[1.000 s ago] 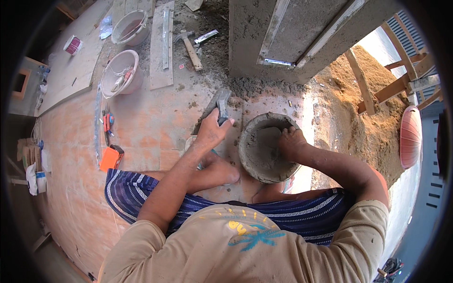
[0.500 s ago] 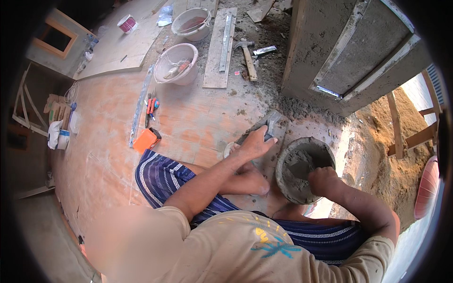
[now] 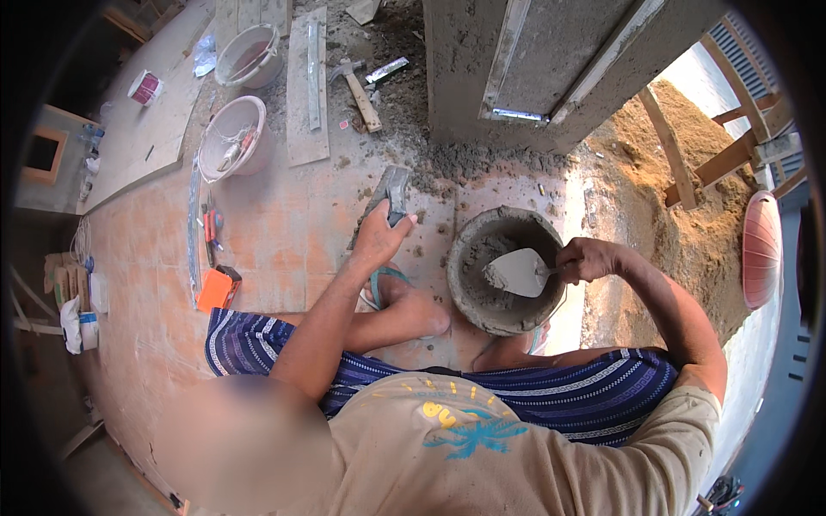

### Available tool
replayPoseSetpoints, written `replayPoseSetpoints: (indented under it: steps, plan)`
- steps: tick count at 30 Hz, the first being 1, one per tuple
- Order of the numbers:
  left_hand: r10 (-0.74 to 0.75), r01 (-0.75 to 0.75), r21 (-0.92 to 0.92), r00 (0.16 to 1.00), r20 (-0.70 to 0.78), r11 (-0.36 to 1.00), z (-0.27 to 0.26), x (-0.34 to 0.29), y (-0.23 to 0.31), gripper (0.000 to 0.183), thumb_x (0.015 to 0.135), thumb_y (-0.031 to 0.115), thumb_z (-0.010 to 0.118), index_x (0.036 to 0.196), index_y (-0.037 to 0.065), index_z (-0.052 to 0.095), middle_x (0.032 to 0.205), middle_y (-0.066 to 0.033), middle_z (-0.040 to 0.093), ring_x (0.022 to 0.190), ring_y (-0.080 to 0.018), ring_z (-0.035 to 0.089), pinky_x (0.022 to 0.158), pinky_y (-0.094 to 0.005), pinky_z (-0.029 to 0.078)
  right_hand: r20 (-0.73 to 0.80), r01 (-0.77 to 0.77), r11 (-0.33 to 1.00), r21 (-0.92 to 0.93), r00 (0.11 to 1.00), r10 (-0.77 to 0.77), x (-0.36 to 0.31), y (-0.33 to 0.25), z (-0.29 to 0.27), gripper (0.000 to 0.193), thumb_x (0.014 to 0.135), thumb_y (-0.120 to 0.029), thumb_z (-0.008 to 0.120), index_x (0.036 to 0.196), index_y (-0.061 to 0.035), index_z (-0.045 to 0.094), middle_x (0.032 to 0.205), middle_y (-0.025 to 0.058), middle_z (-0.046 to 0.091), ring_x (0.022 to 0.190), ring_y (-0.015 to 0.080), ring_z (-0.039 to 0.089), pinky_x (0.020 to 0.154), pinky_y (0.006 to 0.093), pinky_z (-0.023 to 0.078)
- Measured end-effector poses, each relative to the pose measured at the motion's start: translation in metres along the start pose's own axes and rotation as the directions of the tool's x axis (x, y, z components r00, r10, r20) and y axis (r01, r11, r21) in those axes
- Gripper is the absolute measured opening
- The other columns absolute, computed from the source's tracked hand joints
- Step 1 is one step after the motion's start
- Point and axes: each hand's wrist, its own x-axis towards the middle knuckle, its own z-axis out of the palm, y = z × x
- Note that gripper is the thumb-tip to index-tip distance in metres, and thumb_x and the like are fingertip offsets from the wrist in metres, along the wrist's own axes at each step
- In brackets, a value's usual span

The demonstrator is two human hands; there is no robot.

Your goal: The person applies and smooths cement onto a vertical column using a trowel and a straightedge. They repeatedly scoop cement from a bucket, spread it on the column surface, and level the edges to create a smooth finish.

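Observation:
My right hand (image 3: 587,261) is closed around the handle of a pointed trowel (image 3: 521,273). Its pale, wet blade lies over the mouth of a round bucket caked with grey mortar (image 3: 459,297). Mortar (image 3: 482,248) coats the inside of that bucket, with a little at the blade's tip. To the left, my left hand (image 3: 379,241) grips a plastering float (image 3: 395,187) by its handle, close above the tiled floor. The float's face is partly hidden by the hand.
Ahead stands a mortar-covered pillar (image 3: 456,95) with droppings at its base. A hammer (image 3: 361,101), a board (image 3: 303,142) and pale buckets (image 3: 234,138) are farther left. An orange tape measure (image 3: 217,288) lies near my knee; a sand heap (image 3: 688,249) rises at right.
The trowel blade has come up out of the mortar, and its broad face now shows. My head view has swung right, shifting the surroundings leftward. The left hand still holds the float.

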Motion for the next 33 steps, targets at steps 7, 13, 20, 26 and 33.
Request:
replayPoseSetpoints:
  steps: [7,13,20,26,33]
  plan:
    - [0.12,-0.084,0.209,0.979,-0.167,0.974,-0.027,0.013,-0.016,0.037,0.09,0.035,0.077,0.101,0.002,0.065,0.081,-0.0112,0.068,0.072,-0.0207,0.065,0.07,-0.0373,0.051,-0.387,0.179,0.939,-0.295,0.876,-0.288,0.014,-0.067,-0.014,0.027,0.09,-0.028,0.075,0.097,-0.003,0.066,0.076,0.0162,0.066,0.076,0.0324,0.067,0.07,0.0428,0.052]
    - [0.084,-0.051,0.135,0.964,-0.253,0.99,-0.047,0.017,-0.004,0.051,0.088,0.039,0.077,0.11,-0.006,0.064,0.095,-0.0277,0.071,0.093,-0.0438,0.07,0.081,-0.0484,0.053,-0.661,-0.289,0.643,-0.71,0.588,-0.466,-0.033,-0.135,-0.055,0.026,0.096,-0.031,0.068,0.094,-0.0057,0.064,0.078,0.0164,0.07,0.082,0.0385,0.072,0.071,0.0489,0.058]
    - [0.062,-0.031,0.102,0.946,-0.319,0.994,-0.071,0.01,-0.021,0.048,0.088,0.039,0.077,0.107,-0.003,0.064,0.096,-0.026,0.071,0.091,-0.0425,0.07,0.081,-0.0473,0.053,-0.199,0.1,0.659,-0.746,0.91,-0.364,-0.116,-0.247,-0.055,0.034,0.097,-0.036,0.066,0.087,-0.0035,0.071,0.078,0.0158,0.072,0.081,0.0375,0.073,0.074,0.0479,0.059]
    - [0.117,-0.081,0.117,0.929,-0.35,0.99,-0.063,0.026,-0.039,0.05,0.088,0.041,0.076,0.107,-0.004,0.065,0.096,-0.0263,0.072,0.092,-0.0409,0.07,0.083,-0.0466,0.053,0.229,-0.067,0.936,-0.346,0.961,0.154,-0.072,-0.258,-0.125,0.043,0.098,-0.037,0.069,0.078,0.0008,0.067,0.068,0.0064,0.064,0.061,0.0147,0.06,0.057,0.0361,0.05]
    - [0.09,-0.081,0.042,0.935,-0.342,0.996,-0.114,-0.034,0.012,0.045,0.09,0.038,0.077,0.104,-0.003,0.064,0.08,-0.0149,0.069,0.073,-0.0268,0.067,0.069,-0.0397,0.052,-0.731,0.064,0.97,-0.233,0.647,-0.218,-0.085,-0.192,-0.168,0.035,0.099,-0.033,0.063,0.094,0.0006,0.072,0.078,0.0084,0.067,0.067,0.0164,0.061,0.064,0.0346,0.051]
